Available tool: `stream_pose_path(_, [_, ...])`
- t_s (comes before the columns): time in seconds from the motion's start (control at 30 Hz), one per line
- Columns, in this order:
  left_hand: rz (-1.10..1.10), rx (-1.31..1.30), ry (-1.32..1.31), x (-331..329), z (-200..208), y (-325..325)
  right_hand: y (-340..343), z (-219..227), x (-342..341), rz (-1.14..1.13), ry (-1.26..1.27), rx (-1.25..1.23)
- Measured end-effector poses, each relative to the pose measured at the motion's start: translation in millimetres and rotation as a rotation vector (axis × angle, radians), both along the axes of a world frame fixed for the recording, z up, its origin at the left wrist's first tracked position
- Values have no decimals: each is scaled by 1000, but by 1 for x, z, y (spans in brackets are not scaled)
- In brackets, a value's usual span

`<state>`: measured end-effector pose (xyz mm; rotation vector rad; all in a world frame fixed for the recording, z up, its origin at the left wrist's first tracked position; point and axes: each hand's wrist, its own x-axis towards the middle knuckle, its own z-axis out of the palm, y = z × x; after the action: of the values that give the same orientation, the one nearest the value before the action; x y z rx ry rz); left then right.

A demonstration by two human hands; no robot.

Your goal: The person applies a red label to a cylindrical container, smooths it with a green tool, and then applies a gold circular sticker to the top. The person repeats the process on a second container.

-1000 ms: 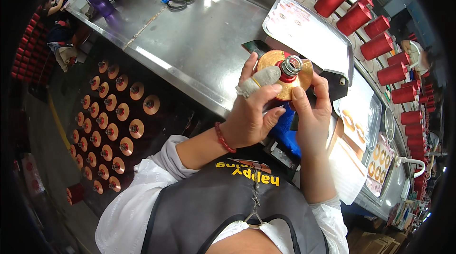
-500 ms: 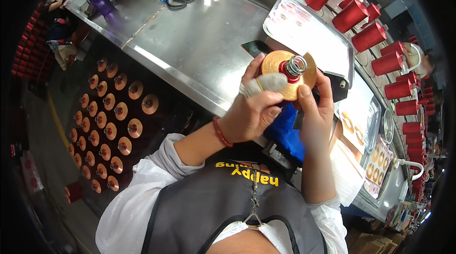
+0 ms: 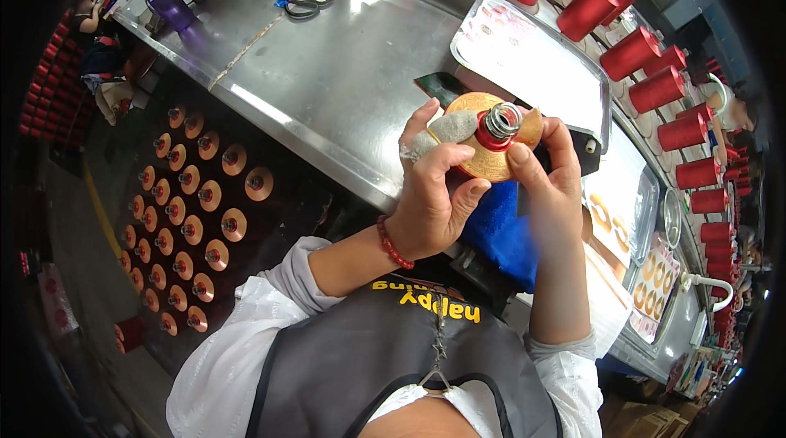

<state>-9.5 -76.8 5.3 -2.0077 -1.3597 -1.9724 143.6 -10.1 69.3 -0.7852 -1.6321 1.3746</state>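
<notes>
Between my hands is a red bottle (image 3: pixel 490 142) with a shiny threaded neck (image 3: pixel 502 120). A gold ring-shaped label (image 3: pixel 491 164) surrounds the neck and covers the shoulder; most of the bottle's body is hidden beneath it. My left hand (image 3: pixel 434 200) is curled at the bottle's left side. One of its fingers wears a grey cloth wrap (image 3: pixel 453 128) tied with a yellow band, and this padded finger lies against the label. My right hand (image 3: pixel 550 168) pinches the label's raised right edge (image 3: pixel 530 128) between thumb and fingers.
Blue cloth (image 3: pixel 499 233) shows under the bottle. A white tray (image 3: pixel 532 53) stands beyond, with scissors (image 3: pixel 307 2) and a purple bottle (image 3: pixel 168 4) farther left. Red bottles (image 3: pixel 585 11) line the right side. Several gold-topped bottles (image 3: pixel 233 223) stand at left; spare ring labels (image 3: pixel 651 282) lie at right.
The label's raised right edge looks smaller and lower. My padded left finger has shifted slightly left and up, and another left finger has come away from the label's far edge.
</notes>
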Motion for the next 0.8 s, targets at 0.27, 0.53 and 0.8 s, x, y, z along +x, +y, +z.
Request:
stream_pose_path(0.27, [7, 0, 84, 14, -5, -13, -2, -7, -4, -26, 100, -7])
stream_pose_path(0.53, [-362, -12, -442, 0, 0, 3, -4, -7, -1, -79, 71, -34])
stream_pose_path(0.8, [-358, -74, -620, 14, 10, 10, 0, -6, -4, -57, 177, 29])
